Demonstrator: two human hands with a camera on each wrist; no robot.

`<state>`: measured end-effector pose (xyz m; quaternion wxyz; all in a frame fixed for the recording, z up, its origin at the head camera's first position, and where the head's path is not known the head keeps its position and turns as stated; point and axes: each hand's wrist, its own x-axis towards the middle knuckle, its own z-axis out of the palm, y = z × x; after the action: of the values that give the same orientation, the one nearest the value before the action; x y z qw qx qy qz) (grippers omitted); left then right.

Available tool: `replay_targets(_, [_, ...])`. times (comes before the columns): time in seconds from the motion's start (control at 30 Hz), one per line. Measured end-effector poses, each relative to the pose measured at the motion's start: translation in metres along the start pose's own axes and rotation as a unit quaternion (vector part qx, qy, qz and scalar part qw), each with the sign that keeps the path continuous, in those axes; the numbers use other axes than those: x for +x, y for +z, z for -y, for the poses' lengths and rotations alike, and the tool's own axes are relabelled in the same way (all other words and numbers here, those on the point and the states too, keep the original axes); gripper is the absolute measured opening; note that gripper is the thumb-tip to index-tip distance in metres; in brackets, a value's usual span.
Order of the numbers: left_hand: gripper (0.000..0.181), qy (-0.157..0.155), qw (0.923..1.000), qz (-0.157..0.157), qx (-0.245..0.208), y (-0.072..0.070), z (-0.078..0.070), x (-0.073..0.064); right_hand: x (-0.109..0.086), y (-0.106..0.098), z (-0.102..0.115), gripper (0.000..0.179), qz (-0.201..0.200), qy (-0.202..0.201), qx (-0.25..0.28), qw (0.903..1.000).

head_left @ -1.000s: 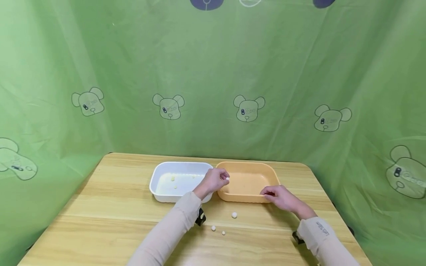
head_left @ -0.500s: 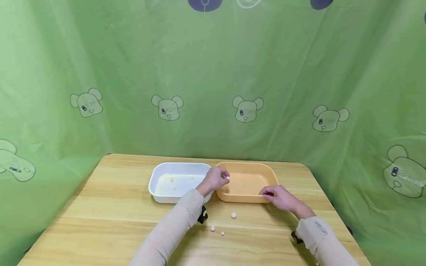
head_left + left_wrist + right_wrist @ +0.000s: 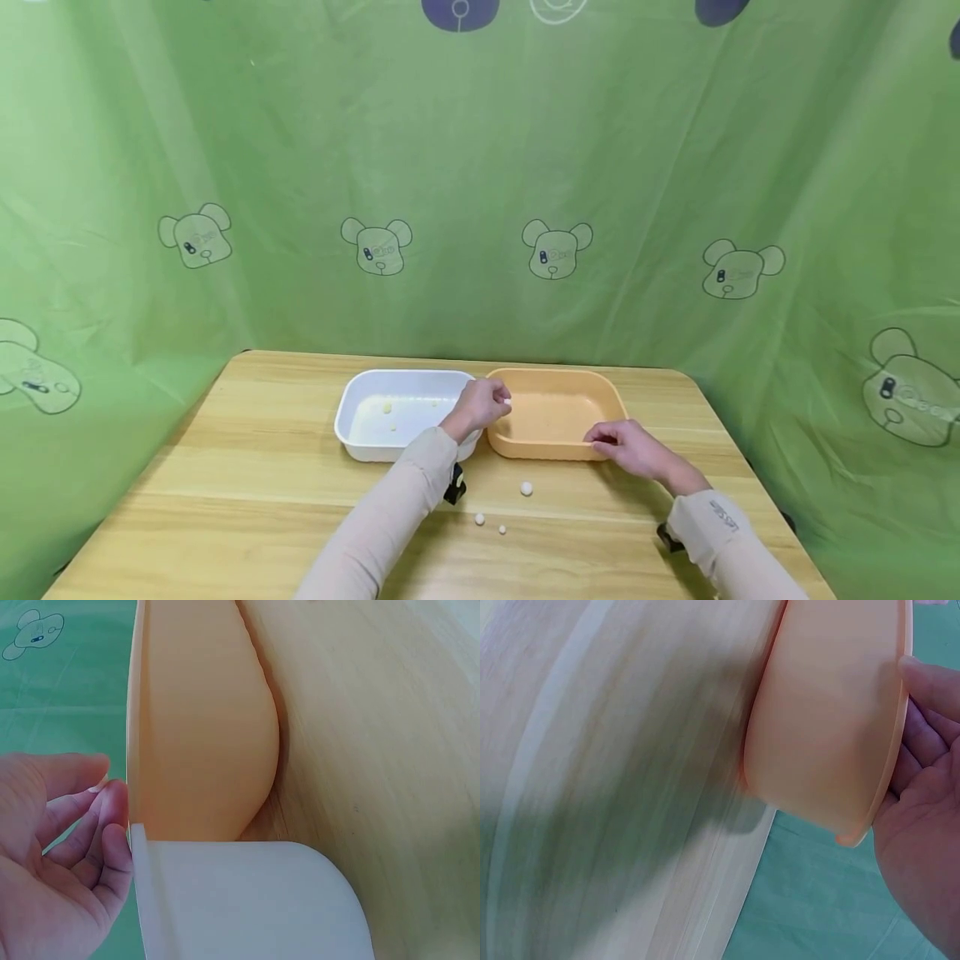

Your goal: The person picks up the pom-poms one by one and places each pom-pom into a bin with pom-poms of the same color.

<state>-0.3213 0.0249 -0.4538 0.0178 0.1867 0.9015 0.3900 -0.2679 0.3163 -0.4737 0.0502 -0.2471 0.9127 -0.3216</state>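
Between thumb and fingertips my left hand (image 3: pixel 477 407) pinches a tiny white ball (image 3: pixel 96 789), mostly covered by the fingers. That hand is over the adjoining ends of a white tub (image 3: pixel 371 452) and an orange tub (image 3: pixel 551 451). My right hand (image 3: pixel 636 447) grips the orange tub's front rim near its right corner. In the right wrist view, the thumb (image 3: pixel 928 684) lies at the rim while the fingers curl behind the wall. A few small yellow pieces (image 3: pixel 387 408) lie in the white tub; nothing shows on the visible part of the orange tub's floor.
On the wooden table (image 3: pixel 247 500), in front of the tubs, lie a larger white ball (image 3: pixel 527 488), a medium one (image 3: pixel 479 519) and a smaller one (image 3: pixel 502 530). A green curtain (image 3: pixel 465 308) hangs behind the table and along both sides.
My left hand has shifted slightly left over the last half second, still pinching the tiny ball. The right hand keeps its grip on the orange tub. The head view has tilted slightly.
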Motion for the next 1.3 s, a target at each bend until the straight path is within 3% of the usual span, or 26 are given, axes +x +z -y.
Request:
replay_targets(0.23, [0.012,-0.013,0.9998,-0.011,-0.009,0.001,0.001,-0.002,0.000,0.002,-0.001,0.010,0.002,-0.003,-0.002,1.0000])
replay_targets(0.47, [0.014,-0.004,0.9998,-0.011,-0.013,-0.004,0.003,-0.008,0.000,0.001,-0.001,0.010,-0.003,-0.008,-0.007,0.9999])
replay_targets(0.7, [0.008,0.047,0.9988,0.005,0.011,-0.016,0.008,-0.023,0.000,0.001,-0.001,0.011,-0.003,-0.008,-0.009,0.9999])
replay_targets(0.97, [0.010,0.080,0.9941,0.074,0.004,-0.025,0.007,-0.050,0.000,0.000,0.000,0.011,-0.002,-0.008,-0.008,0.9999])
replay_targets(1.17, [0.010,0.122,0.9820,0.143,-0.018,-0.028,0.002,-0.072,0.001,0.000,0.000,0.010,0.000,-0.004,-0.003,1.0000])
replay_targets(1.3, [0.010,0.143,0.9754,0.166,-0.019,-0.027,0.006,-0.083,0.001,0.000,-0.001,0.010,0.001,0.003,0.003,1.0000])
